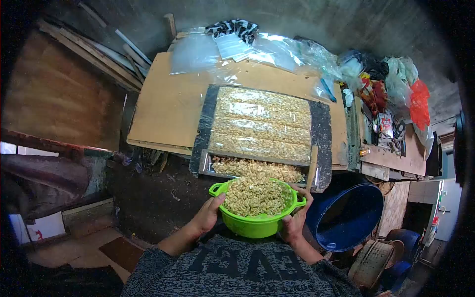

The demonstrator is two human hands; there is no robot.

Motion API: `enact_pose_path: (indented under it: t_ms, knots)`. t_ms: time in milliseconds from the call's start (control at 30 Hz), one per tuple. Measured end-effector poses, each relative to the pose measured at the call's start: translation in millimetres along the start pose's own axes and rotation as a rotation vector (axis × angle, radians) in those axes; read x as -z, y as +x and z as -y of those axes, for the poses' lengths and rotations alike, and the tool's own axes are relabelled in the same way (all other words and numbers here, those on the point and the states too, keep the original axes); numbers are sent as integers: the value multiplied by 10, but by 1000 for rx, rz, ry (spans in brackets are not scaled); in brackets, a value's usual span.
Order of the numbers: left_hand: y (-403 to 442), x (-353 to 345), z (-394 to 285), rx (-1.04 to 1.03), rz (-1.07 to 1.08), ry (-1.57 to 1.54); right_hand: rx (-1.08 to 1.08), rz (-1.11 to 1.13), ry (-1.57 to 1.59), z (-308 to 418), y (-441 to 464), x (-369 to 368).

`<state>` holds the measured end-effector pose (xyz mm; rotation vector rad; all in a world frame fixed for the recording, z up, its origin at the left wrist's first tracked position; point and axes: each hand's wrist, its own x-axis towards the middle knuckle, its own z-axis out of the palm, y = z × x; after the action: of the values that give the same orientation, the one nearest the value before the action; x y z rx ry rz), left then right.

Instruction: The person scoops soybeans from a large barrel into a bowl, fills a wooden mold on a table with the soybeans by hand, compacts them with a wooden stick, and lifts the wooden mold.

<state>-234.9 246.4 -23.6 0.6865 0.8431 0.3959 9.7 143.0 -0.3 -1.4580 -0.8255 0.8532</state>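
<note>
A lime-green two-handled basin (251,227) is held in front of my chest. It is heaped with a pale, crumbly mixture (257,197). My left hand (208,215) grips it at the left handle, and my right hand (298,218) holds the right side below the other handle. The basin's far rim meets the near side of a narrow wooden frame (206,163), where loose crumbs (247,167) of the same mixture lie. Beyond the frame, several long pressed rows (261,121) rest under clear film on a dark board (321,133).
A wooden stick (312,168) lies across the board's right side. Clear plastic sheets (193,52) and a striped cloth (235,28) sit at the back of the tan tabletop (166,106). A large blue barrel (349,218) stands at the right. Bags (419,105) pile up at the far right.
</note>
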Motion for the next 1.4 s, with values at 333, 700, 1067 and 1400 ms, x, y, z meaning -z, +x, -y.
enact_pose_path:
  t_ms: [333,700,1067,1400]
  knots:
    - [-111,426,-69,-68,11,-31,12,31,-9,-28,29,-430]
    - [-179,716,-99,-66,-33,1,-29,43,-8,-21,56,-729]
    - [-248,714,-286,-83,6,-53,40,-55,64,181,21,-946]
    - [-121,507,-261,-65,37,-44,-7,-49,-2,136,23,-692]
